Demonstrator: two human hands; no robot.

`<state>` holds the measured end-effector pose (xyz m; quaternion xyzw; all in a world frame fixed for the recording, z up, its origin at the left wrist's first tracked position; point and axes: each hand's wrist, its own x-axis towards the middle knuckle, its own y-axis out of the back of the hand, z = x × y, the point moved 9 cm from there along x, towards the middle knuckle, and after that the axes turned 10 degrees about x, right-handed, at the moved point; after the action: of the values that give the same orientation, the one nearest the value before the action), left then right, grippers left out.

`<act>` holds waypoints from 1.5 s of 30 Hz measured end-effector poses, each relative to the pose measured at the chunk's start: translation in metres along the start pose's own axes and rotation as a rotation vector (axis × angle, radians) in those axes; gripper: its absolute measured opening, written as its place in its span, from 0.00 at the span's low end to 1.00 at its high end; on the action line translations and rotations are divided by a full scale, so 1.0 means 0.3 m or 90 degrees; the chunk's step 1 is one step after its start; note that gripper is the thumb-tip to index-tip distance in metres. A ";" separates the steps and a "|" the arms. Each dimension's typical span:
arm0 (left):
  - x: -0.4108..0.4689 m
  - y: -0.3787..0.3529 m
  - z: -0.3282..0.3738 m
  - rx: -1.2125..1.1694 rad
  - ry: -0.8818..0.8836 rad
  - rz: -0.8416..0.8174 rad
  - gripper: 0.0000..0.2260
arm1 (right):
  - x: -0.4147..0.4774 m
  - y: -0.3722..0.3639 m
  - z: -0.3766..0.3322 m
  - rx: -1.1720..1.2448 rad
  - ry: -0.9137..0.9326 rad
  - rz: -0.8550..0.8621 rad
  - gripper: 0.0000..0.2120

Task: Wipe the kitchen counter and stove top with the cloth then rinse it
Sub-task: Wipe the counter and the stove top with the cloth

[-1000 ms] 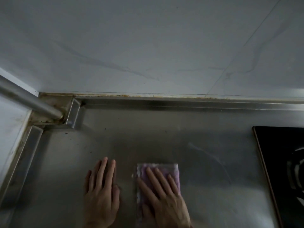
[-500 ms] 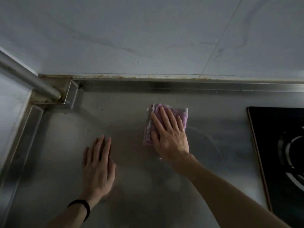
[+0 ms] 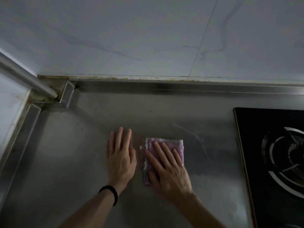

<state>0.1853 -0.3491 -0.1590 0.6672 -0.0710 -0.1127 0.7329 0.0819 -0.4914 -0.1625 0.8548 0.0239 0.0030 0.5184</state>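
Right hand (image 3: 171,170) and folded purple cloth (image 3: 166,146) pulled back from the rear of the steel counter (image 3: 65,162) to mid-counter, palm flat, fingers spread on the cloth, just beside the left hand (image 3: 120,155), flat and open, black wristband (image 3: 109,194), stove top (image 3: 271,162) well right.

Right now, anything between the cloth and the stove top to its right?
Nothing visible. Bare steel counter lies between the purple cloth, flat under the right hand, and the black stove top. The left hand rests on the cloth's other side.
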 end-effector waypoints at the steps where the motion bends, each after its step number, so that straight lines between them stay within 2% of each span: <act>1: -0.004 -0.001 0.002 0.021 -0.008 0.008 0.29 | 0.033 0.022 0.037 0.000 -0.005 0.002 0.33; 8: -0.001 0.013 0.026 0.079 0.007 0.043 0.29 | 0.334 0.150 0.281 -0.004 -0.097 -0.015 0.32; 13: -0.007 0.020 0.026 0.078 0.008 0.064 0.29 | 0.332 0.141 0.283 0.001 -0.108 -0.015 0.33; 17: 0.006 0.017 0.026 0.078 0.016 0.047 0.29 | 0.214 0.127 0.219 0.019 -0.095 -0.010 0.33; 24: 0.005 -0.005 0.014 0.083 0.004 0.027 0.30 | -0.198 0.009 0.002 0.010 -0.015 0.017 0.36; 27: 0.004 -0.001 0.021 0.085 0.005 0.021 0.30 | -0.367 -0.027 -0.094 -0.014 -0.006 0.070 0.31; 32: 0.001 -0.011 0.012 0.089 0.004 0.012 0.31 | -0.476 -0.079 -0.157 -0.054 -0.027 0.039 0.29; 39: 0.003 0.001 0.018 0.084 -0.001 0.027 0.31 | -0.270 0.000 -0.033 0.052 -0.008 -0.014 0.33; 45: 0.001 0.016 0.026 0.064 0.003 0.059 0.30 | 0.058 0.115 0.175 0.052 -0.103 0.011 0.32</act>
<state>0.1840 -0.3563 -0.1535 0.6995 -0.1054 -0.0734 0.7030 0.1021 -0.5530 -0.1565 0.8727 -0.0254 -0.0623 0.4836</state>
